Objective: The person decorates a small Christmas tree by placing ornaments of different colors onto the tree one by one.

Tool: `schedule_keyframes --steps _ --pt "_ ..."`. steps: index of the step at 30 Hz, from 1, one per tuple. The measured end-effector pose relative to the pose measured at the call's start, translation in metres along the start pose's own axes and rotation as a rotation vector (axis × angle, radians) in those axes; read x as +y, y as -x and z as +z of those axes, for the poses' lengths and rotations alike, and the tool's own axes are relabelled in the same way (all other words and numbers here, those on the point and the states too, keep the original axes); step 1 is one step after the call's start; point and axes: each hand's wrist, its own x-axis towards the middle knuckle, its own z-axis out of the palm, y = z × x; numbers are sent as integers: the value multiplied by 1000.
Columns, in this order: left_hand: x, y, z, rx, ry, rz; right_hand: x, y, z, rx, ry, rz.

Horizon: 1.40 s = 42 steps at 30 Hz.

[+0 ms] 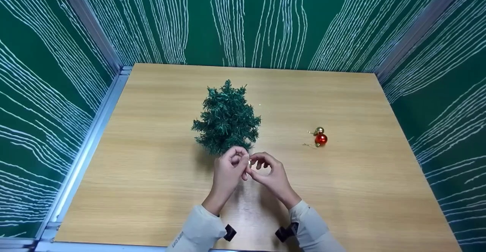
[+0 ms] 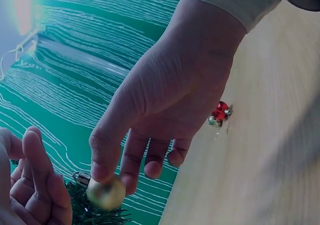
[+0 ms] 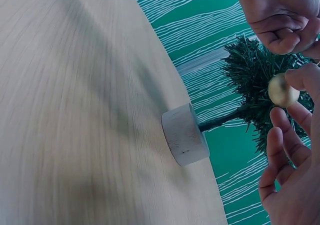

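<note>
My right hand pinches a small gold Christmas ball between thumb and fingers, just in front of the small artificial Christmas tree. In the left wrist view the ball has a metal cap pointing towards my left hand. From the head view, my left hand has thumb and forefinger drawn together beside the ball; whether they pinch its thread is hidden. The tree's round pale base stands on the table in the right wrist view.
On the wooden table, a red ball and another gold ball lie together to the right, with hanging threads. Green walls with white lines enclose the table at the back and sides.
</note>
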Motion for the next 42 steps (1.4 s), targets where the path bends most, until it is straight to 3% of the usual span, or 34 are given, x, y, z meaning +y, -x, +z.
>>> schedule_keyframes --steps 11,15,18,26,36,42 --pt "-4 0 1 0 -6 -11 -13 -6 -9 57 13 -84" --pt "-16 -5 1 4 -23 -23 -22 -11 -10 55 13 -104" --pt "-27 -8 1 6 -24 -24 -26 -14 -9 38 24 -102" --pt "-32 -8 0 -7 -2 17 -28 -18 -6 28 18 -82" --pt "-35 -7 1 -11 -115 53 -27 -21 -8 23 -19 -46" --pt "-40 -6 2 -38 -138 33 -24 -22 -7 33 -42 -29"
